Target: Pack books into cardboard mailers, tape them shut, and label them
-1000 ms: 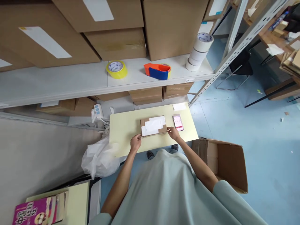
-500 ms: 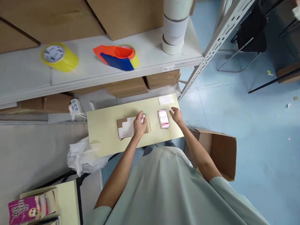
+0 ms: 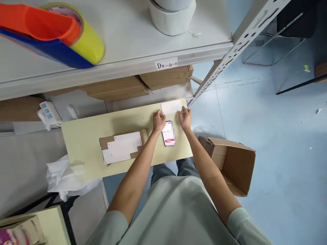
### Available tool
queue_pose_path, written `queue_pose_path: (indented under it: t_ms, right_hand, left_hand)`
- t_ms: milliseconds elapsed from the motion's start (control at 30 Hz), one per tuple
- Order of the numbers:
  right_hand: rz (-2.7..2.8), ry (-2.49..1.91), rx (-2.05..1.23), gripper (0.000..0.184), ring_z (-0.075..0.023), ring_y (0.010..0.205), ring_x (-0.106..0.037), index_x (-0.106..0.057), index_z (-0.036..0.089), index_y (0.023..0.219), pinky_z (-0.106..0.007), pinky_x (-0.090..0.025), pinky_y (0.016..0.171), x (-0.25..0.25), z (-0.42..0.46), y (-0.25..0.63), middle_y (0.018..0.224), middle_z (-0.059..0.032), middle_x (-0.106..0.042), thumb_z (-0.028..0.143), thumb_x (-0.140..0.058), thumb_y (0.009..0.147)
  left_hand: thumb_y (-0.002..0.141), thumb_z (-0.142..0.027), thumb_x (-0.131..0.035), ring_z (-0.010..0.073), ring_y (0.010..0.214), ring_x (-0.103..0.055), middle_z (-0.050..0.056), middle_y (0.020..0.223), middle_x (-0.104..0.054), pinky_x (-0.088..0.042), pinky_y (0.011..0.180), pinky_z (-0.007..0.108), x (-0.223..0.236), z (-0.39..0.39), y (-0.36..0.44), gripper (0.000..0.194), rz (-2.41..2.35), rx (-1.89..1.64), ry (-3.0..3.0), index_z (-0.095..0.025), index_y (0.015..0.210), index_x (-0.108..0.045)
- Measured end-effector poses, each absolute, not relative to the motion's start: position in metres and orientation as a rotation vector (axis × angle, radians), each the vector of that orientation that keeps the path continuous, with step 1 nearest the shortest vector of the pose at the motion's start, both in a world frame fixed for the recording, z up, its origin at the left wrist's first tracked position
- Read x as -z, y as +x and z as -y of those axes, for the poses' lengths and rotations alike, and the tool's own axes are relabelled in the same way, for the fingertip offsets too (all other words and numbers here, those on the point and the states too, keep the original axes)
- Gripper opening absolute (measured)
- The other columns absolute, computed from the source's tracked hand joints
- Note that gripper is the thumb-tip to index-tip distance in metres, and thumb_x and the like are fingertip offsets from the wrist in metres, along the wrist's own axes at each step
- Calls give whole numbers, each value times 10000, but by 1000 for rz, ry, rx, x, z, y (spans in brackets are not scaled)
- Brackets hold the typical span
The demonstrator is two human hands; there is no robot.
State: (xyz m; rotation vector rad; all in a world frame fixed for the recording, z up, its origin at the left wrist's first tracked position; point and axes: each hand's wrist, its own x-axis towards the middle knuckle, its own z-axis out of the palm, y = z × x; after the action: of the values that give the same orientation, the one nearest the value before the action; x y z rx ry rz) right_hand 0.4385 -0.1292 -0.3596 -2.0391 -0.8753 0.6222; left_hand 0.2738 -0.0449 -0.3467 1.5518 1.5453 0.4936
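A white paper slip [image 3: 170, 107] lies at the far right corner of the pale yellow table [image 3: 84, 136]. Its left edge is pinched between the curled fingers of my left hand [image 3: 158, 120]. My right hand [image 3: 185, 119] has its thumb and fingers closed on the slip's near right corner. Just below the slip, between my wrists, a lit phone [image 3: 167, 134] lies face up. To the left sits a flat piece of brown cardboard [image 3: 103, 141] with several overlapping white paper slips [image 3: 122, 146] on top.
Above the table, a grey shelf [image 3: 127, 37] bears white rolls [image 3: 173, 18] and a yellow tape roll [image 3: 93, 42] in an orange and blue dispenser [image 3: 57, 51]. An open cardboard box [image 3: 237, 170] stands on the floor at right. A white plastic bag [image 3: 61, 177] hangs by the table's left end.
My left hand has left the slips on the cardboard and moved right to the single slip. My right hand has moved up to its corner. The view has shifted closer to the shelf.
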Motion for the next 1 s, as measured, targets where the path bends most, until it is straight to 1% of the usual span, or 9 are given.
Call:
queue_pose_path:
  t_ms: [100, 267, 367, 467, 567, 700, 800, 900, 1000]
  right_hand:
    - [868, -2047, -596, 468, -279, 1215, -607, -660, 164, 1458, -429, -526, 1109, 359, 129, 432, 1289, -161, -582, 402, -572, 1064]
    - [849, -2085, -621, 461, -276, 1263, -601, -648, 187, 1486, -410, -510, 1130, 352, 128, 429, 1309, -159, -573, 396, -558, 1085]
    - [834, -2080, -646, 466, -284, 1296, -592, -637, 196, 1503, -420, -505, 1143, 348, 129, 429, 1332, -168, -577, 392, -549, 1089]
    - [791, -2050, -669, 457, -275, 1275, -606, -646, 204, 1488, -415, -512, 1133, 343, 130, 428, 1333, -164, -589, 400, -533, 1091]
    - [697, -2050, -650, 387, -237, 1197, -640, -702, 197, 1361, -365, -527, 1094, 339, 125, 425, 1299, -142, -613, 420, -529, 1096]
    - [552, -2129, -627, 353, -198, 997, -673, -739, 184, 1095, -324, -554, 996, 340, 113, 423, 1180, -113, -660, 476, -541, 1096]
    - [575, -2158, -570, 403, -216, 1003, -685, -740, 197, 1006, -343, -563, 973, 340, 107, 425, 1107, -105, -682, 506, -503, 1109]
    - [674, -2169, -481, 455, -254, 1069, -683, -764, 205, 1014, -378, -572, 965, 333, 106, 426, 1091, -117, -685, 529, -462, 1121]
    - [807, -2152, -436, 479, -271, 1088, -678, -785, 212, 1128, -401, -575, 966, 313, 105, 417, 1142, -133, -674, 509, -410, 1142]
  left_hand:
    - [925, -136, -625, 230, 999, -722, 148, 1293, -637, -575, 1080, 432, 352, 47, 275, 417, -1529, -532, 1560, -177, 1335, -691]
    - [944, -169, -637, 255, 1084, -709, 159, 1320, -622, -569, 1081, 421, 350, 49, 278, 431, -1511, -573, 1610, -175, 1372, -687]
    - [959, -185, -624, 248, 1075, -716, 153, 1306, -646, -572, 1073, 410, 343, 50, 282, 405, -1542, -582, 1633, -180, 1358, -696]
    - [980, -232, -627, 252, 1040, -740, 155, 1271, -694, -587, 1029, 397, 332, 50, 288, 337, -1594, -617, 1618, -176, 1299, -718]
    - [993, -273, -631, 258, 1071, -751, 141, 1216, -756, -598, 994, 374, 324, 49, 293, 272, -1638, -654, 1569, -187, 1234, -724]
    - [960, -220, -630, 236, 1029, -761, 124, 1172, -783, -591, 1000, 358, 320, 46, 295, 235, -1691, -600, 1560, -192, 1165, -741]
    - [927, -167, -629, 228, 962, -762, 130, 1168, -772, -582, 997, 355, 319, 41, 295, 224, -1714, -524, 1550, -180, 1107, -762]
    - [919, -151, -642, 228, 947, -760, 136, 1168, -761, -570, 1006, 367, 313, 38, 296, 194, -1735, -460, 1529, -178, 1061, -771]
    - [958, -284, -696, 212, 903, -748, 129, 1163, -764, -569, 976, 359, 296, 34, 300, 162, -1719, -532, 1518, -187, 1061, -774]
